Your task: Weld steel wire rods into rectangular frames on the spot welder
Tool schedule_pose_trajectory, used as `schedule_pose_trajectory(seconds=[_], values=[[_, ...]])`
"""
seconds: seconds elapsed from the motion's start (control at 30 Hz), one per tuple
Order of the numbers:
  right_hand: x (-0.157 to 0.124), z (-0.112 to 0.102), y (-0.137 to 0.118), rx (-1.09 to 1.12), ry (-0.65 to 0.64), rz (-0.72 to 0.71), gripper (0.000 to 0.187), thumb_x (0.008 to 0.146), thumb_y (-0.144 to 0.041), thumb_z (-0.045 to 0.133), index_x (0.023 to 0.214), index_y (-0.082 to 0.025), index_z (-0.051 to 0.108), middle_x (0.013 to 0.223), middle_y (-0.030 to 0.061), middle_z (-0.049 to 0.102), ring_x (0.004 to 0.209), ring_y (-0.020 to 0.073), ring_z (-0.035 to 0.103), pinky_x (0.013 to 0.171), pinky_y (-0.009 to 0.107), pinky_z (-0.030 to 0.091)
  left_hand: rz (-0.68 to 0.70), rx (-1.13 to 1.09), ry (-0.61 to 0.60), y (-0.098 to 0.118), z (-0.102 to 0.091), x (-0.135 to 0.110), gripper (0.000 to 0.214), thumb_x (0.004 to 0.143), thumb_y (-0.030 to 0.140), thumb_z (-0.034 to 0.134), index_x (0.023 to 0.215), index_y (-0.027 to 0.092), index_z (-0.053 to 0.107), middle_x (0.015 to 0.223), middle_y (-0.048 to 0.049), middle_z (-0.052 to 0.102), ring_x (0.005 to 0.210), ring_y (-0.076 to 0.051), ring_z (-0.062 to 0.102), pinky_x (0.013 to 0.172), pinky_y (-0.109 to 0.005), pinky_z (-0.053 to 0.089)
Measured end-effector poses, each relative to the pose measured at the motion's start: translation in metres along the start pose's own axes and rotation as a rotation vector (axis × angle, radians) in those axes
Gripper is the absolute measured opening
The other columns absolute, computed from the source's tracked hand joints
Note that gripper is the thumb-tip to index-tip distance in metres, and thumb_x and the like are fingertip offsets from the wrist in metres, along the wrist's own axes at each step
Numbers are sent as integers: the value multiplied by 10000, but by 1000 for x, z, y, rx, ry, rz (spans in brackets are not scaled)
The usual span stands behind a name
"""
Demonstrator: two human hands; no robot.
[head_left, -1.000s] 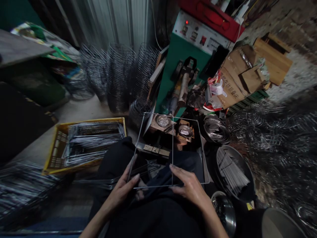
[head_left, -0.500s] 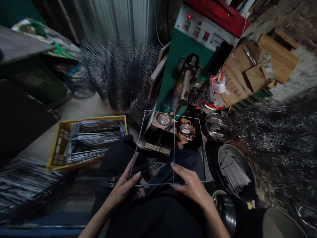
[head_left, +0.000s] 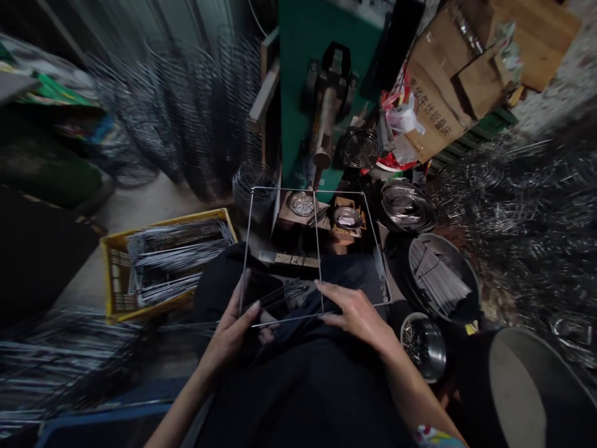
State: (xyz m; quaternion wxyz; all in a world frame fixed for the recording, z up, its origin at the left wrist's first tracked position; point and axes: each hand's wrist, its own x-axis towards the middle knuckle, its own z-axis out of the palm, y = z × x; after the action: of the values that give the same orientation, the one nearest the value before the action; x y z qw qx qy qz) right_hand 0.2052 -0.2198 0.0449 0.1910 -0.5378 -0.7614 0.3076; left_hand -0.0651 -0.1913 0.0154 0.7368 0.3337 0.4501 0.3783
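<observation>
A rectangular wire frame (head_left: 319, 249) with one middle rod is held over my lap. My left hand (head_left: 237, 320) grips its near left corner, fingers closed around the wire. At the near end of the middle rod, my right hand (head_left: 352, 311) pinches the wire between thumb and fingers. The frame's far edge lies in front of a green machine (head_left: 298, 143) with a metal electrode arm (head_left: 324, 134). Beyond the frame, a small dish of bright metal bits (head_left: 301, 203) and a second dish (head_left: 347, 218) sit on the ledge.
To the left stands a yellow crate (head_left: 109, 280) of wire frames. On the right are a basin of metal rods (head_left: 438, 274), a steel bowl (head_left: 433, 351) and coiled wire (head_left: 405, 205). Wire piles (head_left: 522, 186) and a cardboard box (head_left: 433, 118) lie farther right.
My view has tilted down and shifted, so the machine sits higher in the picture. Both hands still hold the wire frame, whose far edge now appears nearer the electrode arm.
</observation>
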Motion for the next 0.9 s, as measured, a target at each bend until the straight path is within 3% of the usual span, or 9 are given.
schedule_pose_trajectory(seconds=[0.3,0.43,0.6,0.77,0.9], values=[[-3,6,4,-29,11,19,802,840,-238,752,1524,-351,350,1491,2,497,1331,202,522,1126,337,431,1,-67,-14,-10,3,0,961,895,317,648,1588,314,-18,671,-22,706,458,-153,608,463,-227,494],[6,5,10,-64,52,18,761,856,-224,724,1519,-337,369,1472,8,520,1317,195,538,1100,327,452,39,-90,-28,-11,-1,18,969,875,328,680,1594,310,32,609,17,654,436,-158,598,440,-230,490],[72,-25,38,-272,210,66,732,844,-374,742,1497,-264,430,1345,69,638,1207,239,628,1006,334,511,182,-142,-68,17,-3,98,958,815,224,738,1579,342,172,727,18,680,509,-140,642,471,-218,524],[154,-74,72,-505,295,126,694,837,-503,721,1442,-239,509,1266,108,682,1158,294,646,947,375,522,234,-221,-129,65,0,190,965,856,164,657,1589,302,44,634,8,673,444,-158,624,408,-208,473],[192,-98,93,-520,318,135,641,876,-497,683,1436,-236,514,1259,112,685,1136,284,655,940,365,516,256,-214,-128,93,2,229,908,891,134,612,1587,279,47,621,-20,678,470,-167,642,420,-196,465]])
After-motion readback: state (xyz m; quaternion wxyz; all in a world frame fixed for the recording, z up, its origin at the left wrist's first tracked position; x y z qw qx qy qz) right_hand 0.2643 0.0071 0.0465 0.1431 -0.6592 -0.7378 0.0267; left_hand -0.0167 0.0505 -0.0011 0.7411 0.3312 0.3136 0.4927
